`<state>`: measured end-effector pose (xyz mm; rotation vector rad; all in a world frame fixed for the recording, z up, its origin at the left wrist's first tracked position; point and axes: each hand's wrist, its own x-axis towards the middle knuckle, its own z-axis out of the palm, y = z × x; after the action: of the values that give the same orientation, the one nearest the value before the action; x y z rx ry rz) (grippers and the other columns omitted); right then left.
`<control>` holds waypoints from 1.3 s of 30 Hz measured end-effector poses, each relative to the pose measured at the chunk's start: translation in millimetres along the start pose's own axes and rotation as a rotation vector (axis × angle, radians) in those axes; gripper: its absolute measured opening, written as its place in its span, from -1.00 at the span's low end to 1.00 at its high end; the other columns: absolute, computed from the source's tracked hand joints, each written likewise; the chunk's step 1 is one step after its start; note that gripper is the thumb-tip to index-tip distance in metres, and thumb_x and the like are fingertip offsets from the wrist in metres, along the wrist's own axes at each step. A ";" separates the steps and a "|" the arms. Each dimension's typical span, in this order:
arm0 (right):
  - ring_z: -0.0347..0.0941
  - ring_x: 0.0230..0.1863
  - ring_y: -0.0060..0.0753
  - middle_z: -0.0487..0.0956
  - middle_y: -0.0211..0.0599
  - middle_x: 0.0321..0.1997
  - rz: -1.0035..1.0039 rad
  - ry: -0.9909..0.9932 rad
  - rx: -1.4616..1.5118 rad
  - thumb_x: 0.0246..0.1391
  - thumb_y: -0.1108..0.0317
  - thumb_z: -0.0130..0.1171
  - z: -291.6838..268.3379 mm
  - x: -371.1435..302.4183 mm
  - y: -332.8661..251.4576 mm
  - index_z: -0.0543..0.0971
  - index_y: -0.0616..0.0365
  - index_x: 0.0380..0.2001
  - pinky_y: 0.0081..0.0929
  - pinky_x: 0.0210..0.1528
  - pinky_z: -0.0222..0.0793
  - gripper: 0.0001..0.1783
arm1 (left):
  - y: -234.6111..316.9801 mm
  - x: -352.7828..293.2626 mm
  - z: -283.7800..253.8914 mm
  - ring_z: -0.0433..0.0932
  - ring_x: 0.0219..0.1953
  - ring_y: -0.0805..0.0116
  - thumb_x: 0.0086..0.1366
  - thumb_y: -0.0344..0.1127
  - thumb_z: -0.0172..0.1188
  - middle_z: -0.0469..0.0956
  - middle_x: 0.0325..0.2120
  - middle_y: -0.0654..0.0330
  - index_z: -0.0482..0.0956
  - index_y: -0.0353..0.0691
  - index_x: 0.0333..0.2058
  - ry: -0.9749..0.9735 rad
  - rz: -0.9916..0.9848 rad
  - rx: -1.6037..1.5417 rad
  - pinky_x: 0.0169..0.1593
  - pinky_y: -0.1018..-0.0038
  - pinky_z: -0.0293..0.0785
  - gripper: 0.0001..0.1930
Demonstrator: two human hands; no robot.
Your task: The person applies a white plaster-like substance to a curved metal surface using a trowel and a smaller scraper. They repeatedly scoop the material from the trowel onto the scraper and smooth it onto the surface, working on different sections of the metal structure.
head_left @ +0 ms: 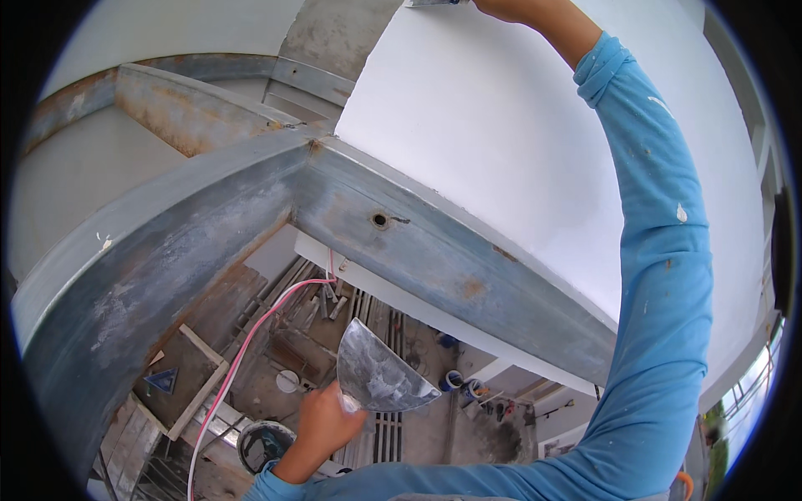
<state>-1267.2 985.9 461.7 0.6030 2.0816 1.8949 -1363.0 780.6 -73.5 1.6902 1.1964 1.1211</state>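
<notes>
My left hand [328, 422] is closed round the handle end of a wide putty knife [383, 371]. Its grey, smeared metal blade fans out above my fist, with a curved edge and a straight one. High up, my right hand [511, 8] reaches to a white wall surface [493, 125] and is cut off by the top of the picture. Beside its fingers shows a strip of a flat metal blade [432, 2], seemingly a second putty knife, against the wall's upper left edge. The handle of that tool is out of sight.
Grey, rust-stained steel beams [451, 230] meet in a corner below the wall. A pink-and-white cable [238, 359] hangs down at the left. Far below lie a dark bucket [263, 442], a wooden frame [200, 409], blue-and-white buckets [452, 380] and stacked long bars [388, 434].
</notes>
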 end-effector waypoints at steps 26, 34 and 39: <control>0.31 0.39 -0.44 0.54 -0.63 0.25 0.362 -0.197 -0.261 0.02 0.55 0.32 -57.2 -281.0 7.0 0.59 -0.51 0.09 -0.15 0.61 -0.15 -0.35 | 1.8 6.5 47.6 0.61 -0.34 -0.21 0.00 -0.12 0.37 0.65 -0.47 -0.11 0.63 -0.25 -0.31 -0.165 0.043 0.039 -0.20 0.01 0.51 -0.65; 0.25 0.42 -0.41 0.47 -0.49 0.33 0.188 0.091 -0.065 0.07 0.67 0.03 -46.8 -87.0 2.2 0.57 -0.15 0.15 0.00 0.54 -0.21 -0.39 | -1.3 6.9 24.2 0.65 -0.32 -0.14 0.00 -0.17 0.41 0.67 -0.43 -0.08 0.63 -0.32 -0.24 -0.170 0.021 0.065 -0.21 0.13 0.56 -0.60; 0.24 0.43 -0.38 0.47 -0.46 0.32 0.074 0.131 -0.012 -0.03 0.71 -0.01 -12.3 -18.1 17.2 0.57 -0.17 0.14 0.01 0.53 -0.20 -0.31 | -21.9 -0.5 25.8 0.66 -0.30 -0.14 0.00 -0.16 0.41 0.67 -0.42 -0.09 0.63 -0.32 -0.22 -0.156 0.005 0.012 -0.20 0.13 0.56 -0.59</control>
<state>-1254.7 967.6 478.7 0.5759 2.1539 2.0369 -1345.0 783.5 -102.0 1.7563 1.1041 0.9675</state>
